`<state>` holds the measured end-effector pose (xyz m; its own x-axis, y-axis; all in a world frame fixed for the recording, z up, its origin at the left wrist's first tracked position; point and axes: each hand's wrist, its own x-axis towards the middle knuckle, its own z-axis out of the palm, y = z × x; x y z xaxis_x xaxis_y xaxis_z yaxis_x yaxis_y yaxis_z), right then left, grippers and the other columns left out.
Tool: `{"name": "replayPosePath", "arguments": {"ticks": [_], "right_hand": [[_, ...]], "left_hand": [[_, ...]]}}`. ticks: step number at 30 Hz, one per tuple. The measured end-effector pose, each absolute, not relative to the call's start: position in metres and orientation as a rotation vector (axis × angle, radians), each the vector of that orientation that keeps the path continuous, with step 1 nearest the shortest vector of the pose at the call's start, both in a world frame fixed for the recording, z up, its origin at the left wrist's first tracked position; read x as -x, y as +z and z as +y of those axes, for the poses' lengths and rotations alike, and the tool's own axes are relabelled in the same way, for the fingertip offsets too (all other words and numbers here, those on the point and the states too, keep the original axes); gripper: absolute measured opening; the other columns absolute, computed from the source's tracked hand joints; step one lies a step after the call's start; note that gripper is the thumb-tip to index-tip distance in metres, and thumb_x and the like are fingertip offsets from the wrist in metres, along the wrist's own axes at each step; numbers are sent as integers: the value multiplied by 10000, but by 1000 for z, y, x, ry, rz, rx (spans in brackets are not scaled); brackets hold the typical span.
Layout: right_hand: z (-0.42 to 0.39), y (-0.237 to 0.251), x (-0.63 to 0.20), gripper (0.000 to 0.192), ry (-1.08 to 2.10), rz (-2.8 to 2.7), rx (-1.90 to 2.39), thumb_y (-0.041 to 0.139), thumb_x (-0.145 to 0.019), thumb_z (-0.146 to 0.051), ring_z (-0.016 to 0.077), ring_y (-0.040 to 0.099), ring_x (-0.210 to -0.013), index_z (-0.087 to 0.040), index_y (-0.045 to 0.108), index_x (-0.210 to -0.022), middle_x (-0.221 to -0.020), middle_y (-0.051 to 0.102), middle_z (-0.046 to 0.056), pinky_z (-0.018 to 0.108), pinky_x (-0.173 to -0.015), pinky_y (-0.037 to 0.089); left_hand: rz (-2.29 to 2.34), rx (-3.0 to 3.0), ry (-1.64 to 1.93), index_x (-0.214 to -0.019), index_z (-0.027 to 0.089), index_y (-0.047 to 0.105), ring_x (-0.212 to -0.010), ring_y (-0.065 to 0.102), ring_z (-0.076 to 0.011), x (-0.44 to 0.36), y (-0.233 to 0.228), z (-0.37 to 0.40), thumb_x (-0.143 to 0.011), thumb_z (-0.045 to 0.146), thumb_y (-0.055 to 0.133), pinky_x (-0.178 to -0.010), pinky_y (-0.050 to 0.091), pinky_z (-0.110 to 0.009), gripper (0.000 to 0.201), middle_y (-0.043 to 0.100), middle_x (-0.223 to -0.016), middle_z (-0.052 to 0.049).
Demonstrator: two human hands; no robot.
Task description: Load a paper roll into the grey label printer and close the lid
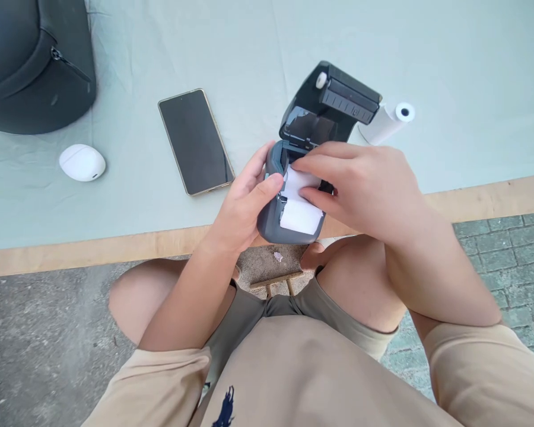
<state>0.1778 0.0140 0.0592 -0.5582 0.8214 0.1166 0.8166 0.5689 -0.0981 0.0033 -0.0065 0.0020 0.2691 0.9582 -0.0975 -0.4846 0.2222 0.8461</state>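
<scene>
A dark grey portable receipt printer is tilted over the table's front edge, its lid swung up. My left hand grips the printer's left side, with the thumb on the near rim. Inside the compartment sits a white paper roll, its loose end lying out over the printer's front. My right hand reaches in from the right, thumb and fingers closed on the roll. Part of the roll is hidden behind those fingers.
A second paper roll lies behind the printer on the pale cloth. To the left are a smartphone, a white oval case and a black bag. The wooden table edge runs above my knees.
</scene>
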Motion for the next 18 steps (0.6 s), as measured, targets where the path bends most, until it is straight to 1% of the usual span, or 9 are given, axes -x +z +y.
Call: {"name": "replayPosePath", "arguments": {"ticks": [2, 4, 6, 7, 10, 12, 15, 17, 18], "right_hand": [[12, 60, -175, 141, -15, -2673, 1461, 577, -842, -259, 159, 603, -635, -241, 652, -961, -899, 730, -4, 284, -484, 186], [11, 62, -172, 138, -19, -2683, 1565, 582, -825, -265, 152, 562, -568, -242, 630, -953, -793, 708, -1, 276, -482, 150], [11, 65, -171, 165, 79, -2671, 1611, 586, -812, -282, 146, 527, -538, -255, 613, -972, -714, 665, -4, 275, -483, 167], [11, 68, -173, 184, 174, -2644, 1585, 591, -802, -273, 140, 516, -539, -263, 606, -985, -702, 648, -10, 280, -483, 211], [13, 75, -188, 294, 619, -2357, 1354, 628, -759, -199, 95, 480, -539, -276, 599, -1040, -848, 673, -31, 284, -466, 341], [15, 77, -204, 379, 930, -1969, 1172, 699, -716, -203, 65, 449, -507, -273, 606, -1076, -951, 685, -32, 268, -404, 332], [23, 72, -228, 397, 1114, -1496, 1050, 762, -685, -434, 59, 390, -426, -255, 606, -1003, -828, 655, -20, 258, -329, 223], [28, 63, -240, 424, 1145, -1388, 1116, 701, -706, -588, 71, 402, -415, -247, 581, -927, -765, 616, -8, 247, -314, 186], [30, 58, -243, 410, 1156, -1371, 1173, 676, -732, -600, 75, 413, -416, -247, 565, -910, -740, 595, -10, 239, -310, 183]], "left_hand": [[732, -813, 1103, -1261, 247, 588, -1318, 561, -329, -3, 1, -6, -848, 441, 680, -955, 589, -373, 465, 603, -1368, -54], [734, -820, 1092, -1244, 241, 590, -1264, 603, -312, -2, 2, -7, -860, 432, 658, -861, 614, -340, 434, 636, -1314, -58], [755, -820, 1090, -1214, 243, 598, -1206, 638, -293, -2, 3, -7, -873, 431, 628, -754, 616, -302, 391, 675, -1228, -55], [771, -819, 1088, -1201, 249, 601, -1184, 648, -286, -2, 3, -7, -871, 433, 624, -724, 609, -292, 378, 685, -1195, -52], [807, -807, 1099, -1175, 266, 609, -1131, 667, -267, -2, 5, -5, -848, 431, 648, -739, 594, -286, 368, 692, -1159, -38], [819, -775, 1143, -1159, 255, 621, -1072, 680, -234, -2, 5, -4, -848, 400, 648, -769, 588, -272, 344, 694, -1135, -30], [810, -696, 1173, -1180, 233, 616, -978, 680, -197, -3, 4, -3, -868, 352, 611, -777, 588, -269, 333, 690, -1099, -37], [787, -663, 1153, -1201, 227, 595, -964, 674, -206, -3, 5, -2, -878, 350, 589, -779, 596, -299, 345, 683, -1113, -55], [774, -662, 1153, -1198, 221, 591, -962, 672, -212, -3, 6, -2, -884, 363, 580, -775, 600, -310, 345, 681, -1118, -66]]}}
